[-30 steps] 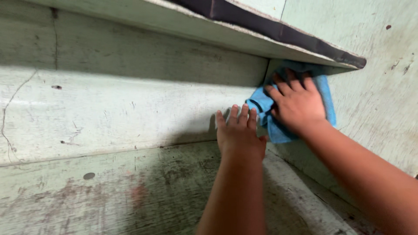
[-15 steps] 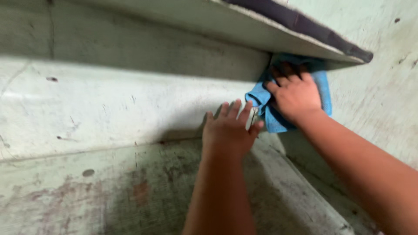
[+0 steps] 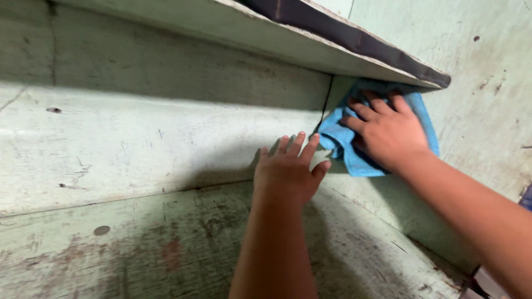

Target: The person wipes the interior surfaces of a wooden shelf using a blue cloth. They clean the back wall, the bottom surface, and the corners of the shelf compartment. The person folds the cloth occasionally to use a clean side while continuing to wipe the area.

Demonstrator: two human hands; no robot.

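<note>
Head view: the right hand [image 3: 388,133] presses flat, fingers spread, on a crumpled blue microfibre cloth [image 3: 346,149], pinning it against the pale green painted wall [image 3: 487,116] in the corner where that wall meets the worn green wooden riser [image 3: 155,144], just under the overhanging edge of the upper step [image 3: 266,41]. The left hand [image 3: 288,171] rests open on the riser near its right end, fingers slightly apart, holding nothing, just beside the cloth's lower left fold.

The cloth is only pressed, not gripped; as I judge it, a slip of the palm on the slick paint could let it bunch up or drop onto the scuffed lower tread [image 3: 138,243]. The overhang sits close above the knuckles, so an upward stroke risks scraping them on its chipped edge or on the dark strip [image 3: 343,36] along the top. The riser's paint is cracked and flaking, with a vertical split [image 3: 326,105] at the corner that could snag the fabric.

Round about, a small round dark spot [image 3: 101,230] marks the tread near its left edge, and reddish worn patches show through the paint. The tight corner itself cramps the right hand's reach.
</note>
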